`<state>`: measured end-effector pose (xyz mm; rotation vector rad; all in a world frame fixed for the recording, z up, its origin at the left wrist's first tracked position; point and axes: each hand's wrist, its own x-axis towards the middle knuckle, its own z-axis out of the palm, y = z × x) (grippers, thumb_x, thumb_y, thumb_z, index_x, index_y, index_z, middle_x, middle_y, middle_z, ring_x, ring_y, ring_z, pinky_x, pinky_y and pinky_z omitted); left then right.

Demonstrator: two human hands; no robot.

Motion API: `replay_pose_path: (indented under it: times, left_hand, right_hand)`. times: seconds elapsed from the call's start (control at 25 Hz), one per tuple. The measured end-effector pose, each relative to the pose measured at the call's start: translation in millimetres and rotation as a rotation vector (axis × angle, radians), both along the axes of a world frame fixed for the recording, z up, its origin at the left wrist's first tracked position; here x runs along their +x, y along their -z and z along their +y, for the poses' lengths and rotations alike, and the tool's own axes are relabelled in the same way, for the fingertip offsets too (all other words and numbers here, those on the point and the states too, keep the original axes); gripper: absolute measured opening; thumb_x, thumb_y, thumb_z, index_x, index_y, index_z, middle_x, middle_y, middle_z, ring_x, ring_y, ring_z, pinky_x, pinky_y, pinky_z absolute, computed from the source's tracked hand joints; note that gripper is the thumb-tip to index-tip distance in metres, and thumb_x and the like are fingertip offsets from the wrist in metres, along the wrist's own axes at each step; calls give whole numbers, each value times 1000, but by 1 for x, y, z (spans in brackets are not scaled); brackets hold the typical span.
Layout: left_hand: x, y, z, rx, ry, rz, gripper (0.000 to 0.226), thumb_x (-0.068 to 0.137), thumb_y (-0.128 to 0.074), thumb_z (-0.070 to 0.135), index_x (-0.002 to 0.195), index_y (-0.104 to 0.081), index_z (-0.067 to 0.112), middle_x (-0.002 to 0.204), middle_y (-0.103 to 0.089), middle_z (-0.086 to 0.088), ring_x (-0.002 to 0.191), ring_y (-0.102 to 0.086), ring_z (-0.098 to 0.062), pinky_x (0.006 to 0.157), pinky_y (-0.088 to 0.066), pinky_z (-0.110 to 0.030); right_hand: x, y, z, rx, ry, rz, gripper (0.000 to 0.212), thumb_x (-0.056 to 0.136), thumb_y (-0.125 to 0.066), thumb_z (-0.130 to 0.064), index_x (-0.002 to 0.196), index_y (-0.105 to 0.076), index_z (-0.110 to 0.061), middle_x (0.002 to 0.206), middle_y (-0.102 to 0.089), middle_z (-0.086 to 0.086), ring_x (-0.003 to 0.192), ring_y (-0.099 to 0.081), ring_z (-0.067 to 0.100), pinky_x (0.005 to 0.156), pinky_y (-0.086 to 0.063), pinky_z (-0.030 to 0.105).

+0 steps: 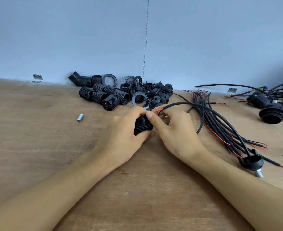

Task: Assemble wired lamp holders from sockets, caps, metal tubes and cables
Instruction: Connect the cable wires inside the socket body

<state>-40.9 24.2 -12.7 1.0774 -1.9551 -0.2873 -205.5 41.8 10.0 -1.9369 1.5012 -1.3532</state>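
Left hand [120,130] grips black ribbed socket [142,125]; right hand [172,129] pinches black cable [204,108], red wire tip exposed.

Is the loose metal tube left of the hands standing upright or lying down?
Lying down: the metal tube rests lengthwise on the wooden table.

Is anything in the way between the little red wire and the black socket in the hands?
Nothing visible is in the way. The right hand pinches the red wire right by the top of the socket that the left hand grips. The fingers hide the exact spot where it goes in.
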Motion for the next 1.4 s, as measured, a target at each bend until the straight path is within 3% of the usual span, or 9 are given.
replay_pose_path:
  times: [0.08, 0.2, 0.36, 0.48, 0.6, 0.88, 1.12, 1.32, 1.4]
  left_hand:
    - [1, -1, -1, 8, -5, 37, 44, 78, -87, 27, 106, -57, 42, 80, -65, 28, 81, -60, 17, 66, -39, -1]
    - [1, -1, -1, 28, 2, 61, 47, 77, -89, 30, 102, -53, 48, 82, -69, 27, 81, -62, 14, 67, -40, -1]
    - [2, -1, 0, 21, 1, 59, 44, 76, -88, 33, 105, -56, 42, 83, -70, 23, 81, -62, 12, 66, -41, -3]
    - [0, -2, 3, 6, -5, 46, 43, 76, -89, 31, 106, -58, 37, 78, -65, 26, 80, -62, 13, 64, -40, -2]
    - [0, -3, 3, -1, -3, 47, 40, 77, -87, 28, 105, -60, 36, 75, -63, 26, 77, -61, 13, 62, -39, -2]
    - [-4, -3, 4, 29, -17, 20, 37, 80, -82, 25, 112, -64, 27, 84, -71, 14, 74, -62, 0, 63, -44, -11]
    - [-5, -4, 4, 60, -19, 40, 34, 82, -79, 24, 112, -62, 27, 86, -74, 7, 73, -66, -7, 64, -49, -28]
    - [-4, -4, 2, 47, -25, 13, 34, 81, -82, 24, 109, -62, 28, 75, -65, 14, 67, -58, 5, 58, -41, -10]
    - [-3, -4, 2, 58, -31, 34, 36, 80, -83, 24, 109, -63, 29, 78, -65, 16, 76, -60, 6, 61, -41, -7]
  right_hand:
    - [-3, -2, 1, 51, -47, -56, 13, 96, -67, -26, 89, -71, -16, 50, -58, -16, 46, -56, -1, 53, -39, 9]
    - [-8, -5, 4, 107, -135, -82, 10, 96, -66, -27, 90, -70, -19, 50, -62, -11, 48, -59, 4, 55, -42, 9]
    - [-12, -5, 2, 134, -151, -125, 8, 96, -67, -20, 89, -69, -16, 53, -64, 0, 53, -62, 12, 59, -46, 13]
    - [-10, -4, 1, 87, -112, -30, 13, 97, -66, -22, 86, -67, -15, 54, -64, 4, 52, -62, 16, 58, -47, 18]
    - [-6, -3, 2, 17, -91, 69, 12, 98, -63, -22, 86, -65, -20, 55, -62, -6, 54, -62, 9, 60, -50, 22]
    - [-1, -1, 2, -100, -21, 265, 10, 99, -58, -16, 92, -66, -16, 67, -55, -16, 62, -50, 1, 64, -34, 8]
    - [3, -1, 0, -108, -7, 266, 10, 98, -59, -14, 91, -66, -11, 67, -54, -13, 62, -48, 8, 63, -32, 21]
    - [-1, -1, -1, -32, -37, 111, 12, 97, -63, -19, 87, -67, -14, 62, -64, 3, 61, -65, 24, 63, -51, 36]
    - [-2, -1, -1, 28, -38, 3, 16, 97, -65, -22, 84, -69, -12, 55, -63, -3, 57, -67, 16, 60, -53, 27]
